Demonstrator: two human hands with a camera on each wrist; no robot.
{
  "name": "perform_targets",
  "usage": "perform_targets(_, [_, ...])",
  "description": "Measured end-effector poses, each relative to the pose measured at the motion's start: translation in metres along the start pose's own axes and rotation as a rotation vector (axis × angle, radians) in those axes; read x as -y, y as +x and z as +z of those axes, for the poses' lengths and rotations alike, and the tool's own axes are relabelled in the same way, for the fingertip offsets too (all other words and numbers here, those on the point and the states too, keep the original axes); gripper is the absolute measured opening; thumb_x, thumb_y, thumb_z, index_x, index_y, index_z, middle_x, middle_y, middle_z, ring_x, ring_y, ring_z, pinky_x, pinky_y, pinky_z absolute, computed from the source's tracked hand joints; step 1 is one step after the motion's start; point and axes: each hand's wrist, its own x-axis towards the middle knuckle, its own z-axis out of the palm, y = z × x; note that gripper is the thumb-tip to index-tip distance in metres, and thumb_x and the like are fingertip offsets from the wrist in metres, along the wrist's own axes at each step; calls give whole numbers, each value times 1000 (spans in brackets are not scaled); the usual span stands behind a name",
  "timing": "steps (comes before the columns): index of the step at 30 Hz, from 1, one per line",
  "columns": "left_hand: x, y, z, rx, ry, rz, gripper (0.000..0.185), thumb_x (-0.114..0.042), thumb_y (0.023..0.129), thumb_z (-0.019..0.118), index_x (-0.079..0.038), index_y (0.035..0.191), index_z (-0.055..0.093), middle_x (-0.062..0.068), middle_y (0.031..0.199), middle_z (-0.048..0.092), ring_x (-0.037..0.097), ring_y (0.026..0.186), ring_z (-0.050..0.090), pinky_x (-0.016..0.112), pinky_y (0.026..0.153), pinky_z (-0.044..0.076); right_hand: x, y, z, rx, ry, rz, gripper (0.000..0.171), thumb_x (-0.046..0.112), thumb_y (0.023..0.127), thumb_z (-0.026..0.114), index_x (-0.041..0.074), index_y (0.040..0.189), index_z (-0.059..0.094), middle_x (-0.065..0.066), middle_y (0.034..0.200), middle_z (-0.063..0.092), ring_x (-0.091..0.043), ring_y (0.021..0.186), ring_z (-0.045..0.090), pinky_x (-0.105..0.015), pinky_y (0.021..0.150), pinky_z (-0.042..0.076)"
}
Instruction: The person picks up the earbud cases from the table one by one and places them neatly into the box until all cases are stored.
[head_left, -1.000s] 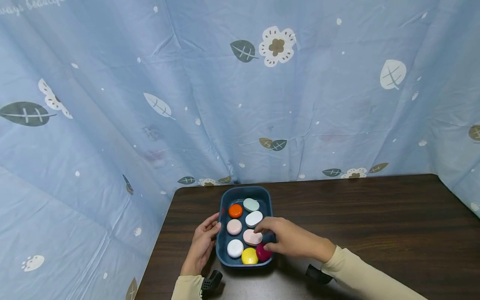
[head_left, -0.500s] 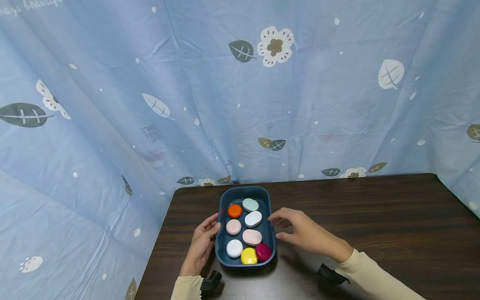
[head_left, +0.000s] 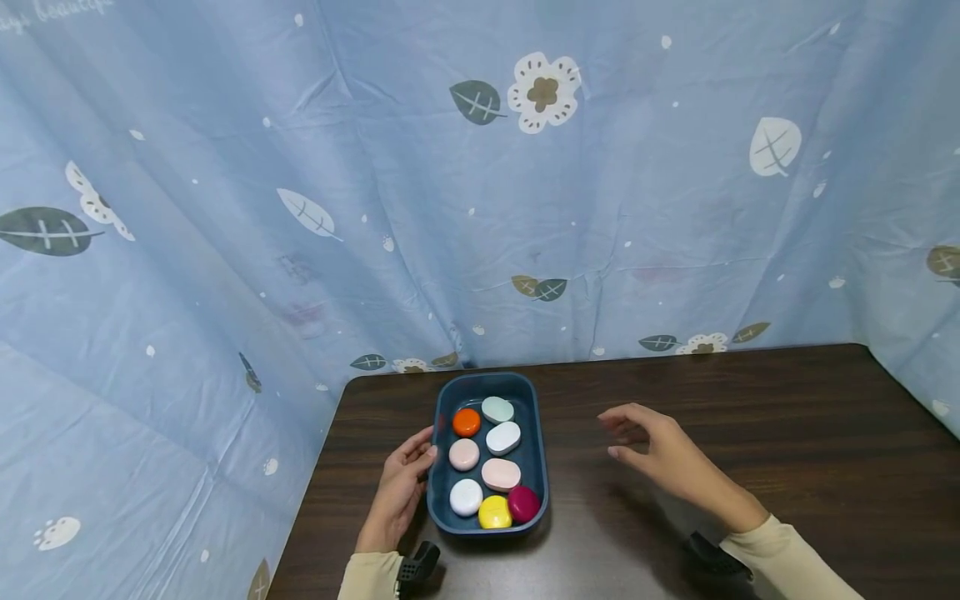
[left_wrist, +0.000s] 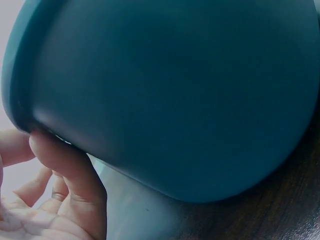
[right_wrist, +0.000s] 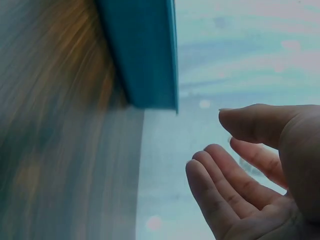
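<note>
A dark blue rectangular tray [head_left: 534, 417] with rounded corners stands on the table. Inside lie several smooth round and oval pieces: an orange round one [head_left: 467, 422], a pale green oval [head_left: 498, 409], a white oval [head_left: 503, 437], a pink round one [head_left: 464, 455], a pink oval [head_left: 501, 474], a white round one [head_left: 467, 497], a yellow one [head_left: 495, 512] and a magenta one [head_left: 523, 504]. My left hand [head_left: 401, 487] touches the tray's left side with relaxed fingers, fingertips at the rim. To the tray's right, my right hand [head_left: 671, 458] hovers, fingers loosely bent, holding nothing.
The dark wood-grain table [head_left: 795, 433] reaches far to the right. A blue curtain [head_left: 420, 167] with leaf and flower prints hangs along its back and left edges. Both wrists carry small black devices.
My right hand has lifted away from the pink oval and magenta pieces and moved right, out of the tray. My left hand stays at the tray's side; the pieces stay in place.
</note>
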Motion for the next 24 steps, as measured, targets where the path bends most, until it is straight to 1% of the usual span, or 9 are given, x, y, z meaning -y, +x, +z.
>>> perform_targets(4, [0, 0, -2, 1, 0, 4, 48, -14, 109, 59, 0, 153, 51, 9, 117, 57, 21, 100, 58, 30, 81, 53, -12, -10, -9, -53, -12, 4, 42, -2, 88, 82, 6, 127, 69, -12, 119, 71, -20, 99, 72, -30, 81, 60])
perform_targets(7, [0, 0, -3, -3, 4, 1, 47, -13, 109, 59, 0, 153, 51, 8, 114, 57, 20, 99, 58, 30, 80, 54, -21, -18, -14, -91, -34, -2, 44, -5, 86, 82, 5, 126, 69, -13, 117, 71, -11, 96, 71, -27, 79, 60])
perform_targets(9, [0, -1, -3, -3, 8, 0, 48, -13, 109, 59, 0, 154, 51, 8, 114, 57, 21, 99, 58, 30, 80, 54, -27, -24, -17, -119, -54, -4, 44, -7, 85, 83, 4, 125, 69, -14, 116, 72, -9, 95, 71, -25, 78, 59])
perform_targets(12, [0, -1, -4, 1, 15, 5, 49, -15, 109, 59, 0, 154, 50, 8, 115, 56, 21, 100, 57, 30, 80, 53, -35, -32, -22, -155, -90, 7, 45, -9, 83, 83, 3, 124, 69, -14, 115, 73, -10, 93, 71, -24, 77, 59])
perform_targets(13, [-1, -1, -4, 3, 16, 7, 49, -15, 108, 59, 0, 154, 50, 8, 115, 56, 21, 100, 57, 30, 80, 53, -38, -35, -24, -167, -101, 16, 45, -9, 82, 83, 3, 124, 69, -14, 114, 73, -11, 93, 71, -24, 76, 59])
perform_targets(16, [-1, 0, -5, 3, 19, 8, 49, -14, 108, 59, 1, 154, 50, 7, 113, 56, 21, 98, 57, 30, 79, 53, -46, -42, -29, -187, -126, 52, 46, -9, 82, 84, 1, 125, 69, -14, 115, 73, -9, 94, 70, -23, 75, 58])
perform_targets(20, [-1, 0, -5, 2, 22, 3, 48, -12, 108, 59, 1, 154, 50, 6, 111, 56, 21, 97, 57, 30, 77, 54, -55, -51, -36, -208, -143, 106, 47, -8, 82, 84, 1, 127, 68, -15, 116, 72, 1, 96, 65, -21, 74, 57])
perform_targets(24, [1, 0, -7, 2, 31, -13, 49, -16, 109, 59, -1, 155, 50, 9, 117, 56, 22, 101, 57, 31, 79, 53, -64, -58, -42, -223, -160, 149, 48, -8, 83, 84, 0, 127, 68, -17, 117, 71, 7, 95, 61, -21, 72, 57])
